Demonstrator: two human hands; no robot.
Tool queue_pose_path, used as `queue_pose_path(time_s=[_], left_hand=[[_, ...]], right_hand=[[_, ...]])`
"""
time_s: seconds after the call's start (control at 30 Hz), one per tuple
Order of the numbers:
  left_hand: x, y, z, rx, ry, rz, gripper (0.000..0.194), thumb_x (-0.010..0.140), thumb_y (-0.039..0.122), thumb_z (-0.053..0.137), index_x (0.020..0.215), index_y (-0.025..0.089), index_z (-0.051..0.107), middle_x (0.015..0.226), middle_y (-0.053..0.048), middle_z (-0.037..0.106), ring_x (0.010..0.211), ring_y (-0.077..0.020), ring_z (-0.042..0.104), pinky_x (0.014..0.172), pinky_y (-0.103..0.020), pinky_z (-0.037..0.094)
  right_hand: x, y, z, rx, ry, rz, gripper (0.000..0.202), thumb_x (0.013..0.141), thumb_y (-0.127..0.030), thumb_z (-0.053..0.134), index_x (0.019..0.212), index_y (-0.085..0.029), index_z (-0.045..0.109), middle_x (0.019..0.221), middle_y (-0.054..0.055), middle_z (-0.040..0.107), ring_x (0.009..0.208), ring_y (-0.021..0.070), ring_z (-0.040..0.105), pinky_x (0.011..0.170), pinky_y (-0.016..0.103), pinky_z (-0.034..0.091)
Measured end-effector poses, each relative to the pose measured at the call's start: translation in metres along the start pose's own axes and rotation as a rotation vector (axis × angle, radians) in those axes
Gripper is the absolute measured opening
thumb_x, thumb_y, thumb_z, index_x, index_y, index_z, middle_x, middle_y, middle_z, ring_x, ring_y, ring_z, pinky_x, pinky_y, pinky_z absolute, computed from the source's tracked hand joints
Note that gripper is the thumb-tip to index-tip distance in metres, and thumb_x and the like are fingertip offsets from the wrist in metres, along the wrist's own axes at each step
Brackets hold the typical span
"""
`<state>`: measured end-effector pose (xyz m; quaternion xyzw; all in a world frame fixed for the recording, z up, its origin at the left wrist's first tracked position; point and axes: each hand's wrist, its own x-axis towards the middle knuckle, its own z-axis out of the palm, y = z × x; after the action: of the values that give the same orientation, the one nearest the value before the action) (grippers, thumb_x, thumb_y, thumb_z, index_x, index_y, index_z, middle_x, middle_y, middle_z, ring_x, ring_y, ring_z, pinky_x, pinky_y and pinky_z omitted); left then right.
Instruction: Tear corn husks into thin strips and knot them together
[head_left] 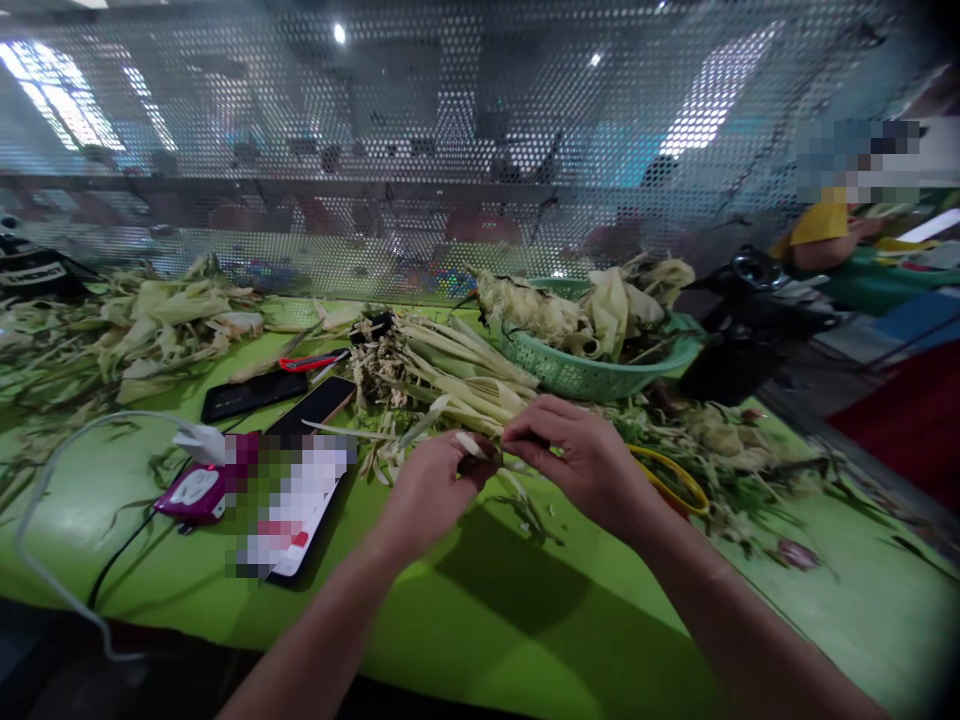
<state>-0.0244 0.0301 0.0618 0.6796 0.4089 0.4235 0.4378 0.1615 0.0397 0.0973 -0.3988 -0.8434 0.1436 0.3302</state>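
My left hand (431, 490) is closed around a pale strip of corn husk (472, 446), whose white end sticks up between thumb and fingers. Close beside it, my right hand (577, 455) pinches with thumb and forefinger at the same spot; what lies between those fingertips is too small to make out. Just beyond both hands lies a bundle of husk stems (457, 365) with dried, brownish heads at its left end. Thin husk shreds (521, 495) hang or lie below the fingers, over the green tabletop (480, 650).
A green plastic basket (592, 375) of dry husks (615, 310) stands behind my right hand. More husks (165, 320) heap up at left. Nearby are a red-handled tool (311, 360), phones (322, 410), a purple power adapter (199, 490) with cables, and a yellow ring (675, 480). Another person (825, 230) is at far right.
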Motion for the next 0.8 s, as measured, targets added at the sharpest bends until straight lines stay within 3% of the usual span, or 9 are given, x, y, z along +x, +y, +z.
queue_pose_path(time_s=[0.1,0.17,0.27,0.37,0.47,0.63,0.73,0.8], left_hand=[[0.000,0.001,-0.002,-0.338,-0.098,-0.142,0.012,0.073,0.025,0.069,0.080,0.016,0.067,0.070,-0.002,0.063,0.066,-0.0131,0.055,0.065,-0.025,0.041],[0.000,0.001,-0.003,-0.556,-0.098,-0.212,0.019,0.070,0.027,0.074,0.081,0.015,0.064,0.068,-0.001,0.062,0.063,-0.0113,0.056,0.065,-0.024,0.044],[0.001,0.001,-0.002,-0.767,0.004,-0.267,0.029,0.064,0.029,0.079,0.081,0.015,0.059,0.068,-0.001,0.064,0.062,-0.0108,0.059,0.066,-0.025,0.046],[0.003,0.000,-0.001,-0.820,0.128,-0.297,0.033,0.063,0.029,0.080,0.081,0.016,0.057,0.070,0.000,0.064,0.061,-0.0098,0.059,0.065,-0.024,0.047],[0.005,0.000,-0.001,-0.682,0.214,-0.239,0.025,0.067,0.028,0.076,0.076,0.016,0.057,0.068,0.002,0.060,0.062,-0.0093,0.055,0.064,-0.023,0.044],[0.003,0.000,0.000,-0.157,0.288,-0.099,0.006,0.075,0.023,0.065,0.074,0.018,0.063,0.068,-0.001,0.059,0.065,-0.0133,0.052,0.064,-0.025,0.039],[0.001,0.000,0.000,0.082,0.256,0.004,0.005,0.073,0.016,0.064,0.073,0.020,0.067,0.077,-0.003,0.064,0.073,-0.0166,0.053,0.072,-0.028,0.038],[0.000,0.000,-0.001,0.101,0.164,0.034,0.008,0.072,0.014,0.064,0.073,0.021,0.069,0.079,-0.004,0.066,0.076,-0.0177,0.054,0.076,-0.029,0.038]], right_hand=[[0.003,0.006,-0.002,0.202,0.029,0.127,0.014,0.082,-0.030,0.063,0.076,-0.018,0.066,0.074,0.002,0.063,0.070,0.0149,0.057,0.065,0.025,0.043],[0.004,0.009,0.000,0.328,0.022,0.227,0.017,0.079,-0.033,0.066,0.075,-0.017,0.066,0.069,0.001,0.061,0.065,0.0138,0.054,0.060,0.025,0.042],[0.004,0.010,0.007,0.451,0.016,0.303,0.021,0.078,-0.038,0.066,0.075,-0.017,0.066,0.067,0.000,0.061,0.059,0.0122,0.052,0.054,0.024,0.041],[0.002,0.007,0.017,0.430,0.060,0.269,0.021,0.078,-0.038,0.067,0.076,-0.017,0.068,0.071,0.002,0.065,0.064,0.0145,0.057,0.060,0.026,0.045],[-0.002,0.000,0.023,0.248,0.118,0.173,0.015,0.082,-0.032,0.064,0.078,-0.019,0.069,0.074,0.003,0.067,0.069,0.0164,0.060,0.066,0.029,0.047],[-0.006,-0.012,0.021,-0.033,0.089,-0.003,0.017,0.090,-0.026,0.053,0.087,-0.021,0.069,0.082,0.006,0.067,0.076,0.0179,0.060,0.070,0.029,0.045],[-0.005,-0.010,0.015,-0.106,0.044,-0.037,0.019,0.091,-0.027,0.051,0.086,-0.020,0.068,0.082,0.007,0.065,0.076,0.0181,0.059,0.070,0.029,0.044],[-0.003,-0.005,0.010,-0.063,0.026,-0.018,0.019,0.091,-0.028,0.052,0.085,-0.020,0.068,0.081,0.006,0.064,0.076,0.0177,0.058,0.070,0.028,0.044]])
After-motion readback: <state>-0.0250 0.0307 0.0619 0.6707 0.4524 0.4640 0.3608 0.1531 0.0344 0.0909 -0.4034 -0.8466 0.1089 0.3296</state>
